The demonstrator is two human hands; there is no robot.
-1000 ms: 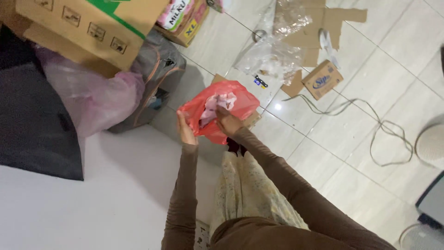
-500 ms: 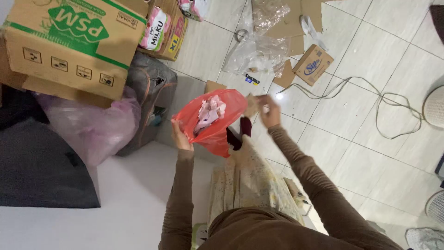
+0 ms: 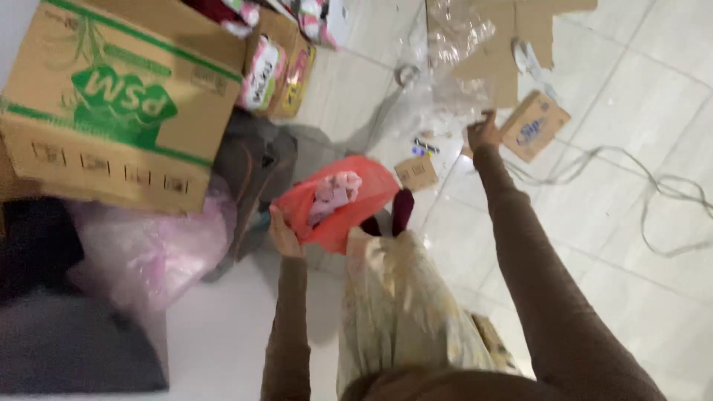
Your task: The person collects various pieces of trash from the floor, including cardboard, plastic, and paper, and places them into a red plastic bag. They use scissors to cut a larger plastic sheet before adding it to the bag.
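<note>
A: While the left hand (image 3: 284, 236) gripped it at frame centre, the red plastic bag (image 3: 336, 202) hung open — pale pink-and-white packets showed inside. Entry one?

B: Entry one: red plastic bag, centre of frame, held by its lower-left edge, fingers closed on the plastic. A dark maroon piece (image 3: 402, 210) sat just beside its right edge.

A: Entry two, the right hand (image 3: 483, 134)?

B: Right hand, upper centre-right, arm stretched out well apart from the bag. It was at the clear plastic wrap (image 3: 453, 67) lying on the floor; the blur hid whether the fingers had closed on it — cannot tell. A small brown carton with a blue mark (image 3: 535, 125) lay just beside it to the right.

A: Surroundings?

B: Large cardboard box with green print (image 3: 119, 111), upper left. Pink translucent bag (image 3: 148, 249) below it at left. Grey bag (image 3: 256, 174) between the box and the red bag. Colourful packets in a carton (image 3: 278, 70), top centre. Small brown card (image 3: 417, 173) right of the red bag. Grey cable (image 3: 653, 186) looped over the pale floor tiles (image 3: 639, 297) at right. Flat cardboard sheet (image 3: 520, 37) at top right. Pale patterned cloth (image 3: 401, 312) at lower centre, between the two brown sleeves.
</note>
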